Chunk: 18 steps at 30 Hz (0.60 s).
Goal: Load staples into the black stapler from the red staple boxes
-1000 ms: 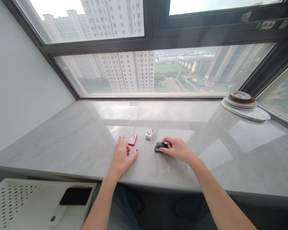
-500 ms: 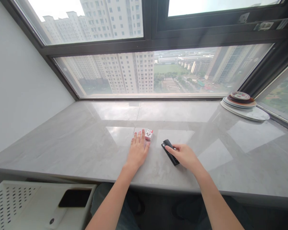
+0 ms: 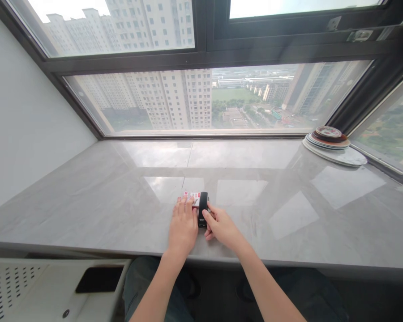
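Observation:
A black stapler (image 3: pixel 203 210) stands on the grey stone counter, pointing away from me. My right hand (image 3: pixel 221 228) is closed on its right side, thumb against the body. Just left of it is a small white box with red print (image 3: pixel 194 195), its right part hidden behind the stapler. My left hand (image 3: pixel 183 223) lies palm down with fingers stretched forward, fingertips at the box's near left side and partly covering it. Its thumb is close to the stapler's left side. Whether the left fingers press on the box, I cannot tell.
A stack of plates or lids (image 3: pixel 336 145) sits at the counter's far right corner by the window. Below the front edge (image 3: pixel 147 254), a white plastic chair (image 3: pixel 30 290) with a dark phone-like rectangle (image 3: pixel 99 279) stands at left. Window frames border the back.
My right hand has carried the stapler left and turned it straighter, bringing it beside the box. My left hand has shifted slightly left and nearer to me. The view has tilted a little.

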Tool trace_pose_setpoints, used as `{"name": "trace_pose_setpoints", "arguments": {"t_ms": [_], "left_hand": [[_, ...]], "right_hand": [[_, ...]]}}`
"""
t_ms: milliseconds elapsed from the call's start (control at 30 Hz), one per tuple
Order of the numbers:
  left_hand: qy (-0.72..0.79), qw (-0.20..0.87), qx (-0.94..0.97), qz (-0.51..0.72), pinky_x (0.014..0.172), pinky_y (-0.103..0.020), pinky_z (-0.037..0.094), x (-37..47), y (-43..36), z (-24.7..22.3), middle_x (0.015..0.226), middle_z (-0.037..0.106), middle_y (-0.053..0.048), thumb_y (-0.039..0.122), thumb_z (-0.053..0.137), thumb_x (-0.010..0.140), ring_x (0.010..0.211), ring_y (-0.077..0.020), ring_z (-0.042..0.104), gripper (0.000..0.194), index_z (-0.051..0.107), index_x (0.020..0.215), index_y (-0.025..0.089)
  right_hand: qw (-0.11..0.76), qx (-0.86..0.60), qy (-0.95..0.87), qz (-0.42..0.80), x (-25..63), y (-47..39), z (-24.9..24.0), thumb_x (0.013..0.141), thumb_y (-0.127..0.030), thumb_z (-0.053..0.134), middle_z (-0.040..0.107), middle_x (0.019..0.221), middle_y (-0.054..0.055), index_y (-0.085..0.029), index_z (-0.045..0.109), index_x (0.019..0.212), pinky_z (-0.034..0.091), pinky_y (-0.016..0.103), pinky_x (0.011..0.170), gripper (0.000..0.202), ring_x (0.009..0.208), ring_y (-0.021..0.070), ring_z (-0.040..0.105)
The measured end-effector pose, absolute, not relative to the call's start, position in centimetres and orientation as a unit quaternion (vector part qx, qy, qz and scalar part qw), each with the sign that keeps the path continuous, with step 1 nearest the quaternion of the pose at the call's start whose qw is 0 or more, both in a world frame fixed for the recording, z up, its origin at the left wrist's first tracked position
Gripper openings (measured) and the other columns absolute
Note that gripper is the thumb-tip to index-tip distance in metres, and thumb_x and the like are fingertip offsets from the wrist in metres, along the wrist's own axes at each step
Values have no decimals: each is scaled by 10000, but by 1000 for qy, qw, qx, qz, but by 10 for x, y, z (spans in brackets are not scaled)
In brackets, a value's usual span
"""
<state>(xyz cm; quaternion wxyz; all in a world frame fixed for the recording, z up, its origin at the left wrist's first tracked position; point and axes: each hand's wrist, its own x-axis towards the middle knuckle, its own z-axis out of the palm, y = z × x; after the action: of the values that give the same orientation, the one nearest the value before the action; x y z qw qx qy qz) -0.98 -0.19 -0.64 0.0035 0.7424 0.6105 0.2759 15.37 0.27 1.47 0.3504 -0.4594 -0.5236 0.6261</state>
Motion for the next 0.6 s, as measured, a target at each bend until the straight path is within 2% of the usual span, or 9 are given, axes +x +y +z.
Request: {"name": "trace_pose_setpoints", "arguments": {"t_ms": [167, 300, 367, 600], "left_hand": [[588, -23, 762, 271, 1195, -574, 342, -70, 18, -10, 1563, 430, -152, 251, 321, 1073, 1520, -314, 323, 422, 401, 1485, 208], [594, -36, 756, 271, 1180, -546, 374, -113, 37, -11, 1535, 457, -140, 271, 317, 1077, 1492, -289, 363, 403, 423, 1461, 213], [594, -39, 754, 277, 1185, -532, 372, -125, 44, -12, 1529, 465, -129, 266, 307, 1077, 1485, -276, 372, 403, 430, 1457, 216], [617, -40, 732, 286, 1167, -524, 373, -134, 52, -14, 1522, 491, -112, 285, 324, 1076, 1443, -279, 422, 395, 470, 1441, 237]], "right_hand": [[312, -401, -561, 653, 110, 26, 13, 990, -448, 562, 579, 719, -46, -231, 392, 1536, 601, 287, 559, 612, 592, 160, 679], [278, -397, -609, 628, 77, 44, 10, 923, -345, 676, 637, 744, -52, -221, 197, 1630, 561, 267, 554, 864, 581, 160, 682], [274, -395, -635, 605, 66, 50, 8, 892, -330, 711, 666, 751, -51, -220, 149, 1644, 531, 263, 533, 945, 566, 164, 677], [282, -392, -683, 548, 58, 53, 7, 878, -332, 715, 677, 712, -63, -223, 256, 1606, 470, 260, 513, 868, 513, 157, 637]]}}
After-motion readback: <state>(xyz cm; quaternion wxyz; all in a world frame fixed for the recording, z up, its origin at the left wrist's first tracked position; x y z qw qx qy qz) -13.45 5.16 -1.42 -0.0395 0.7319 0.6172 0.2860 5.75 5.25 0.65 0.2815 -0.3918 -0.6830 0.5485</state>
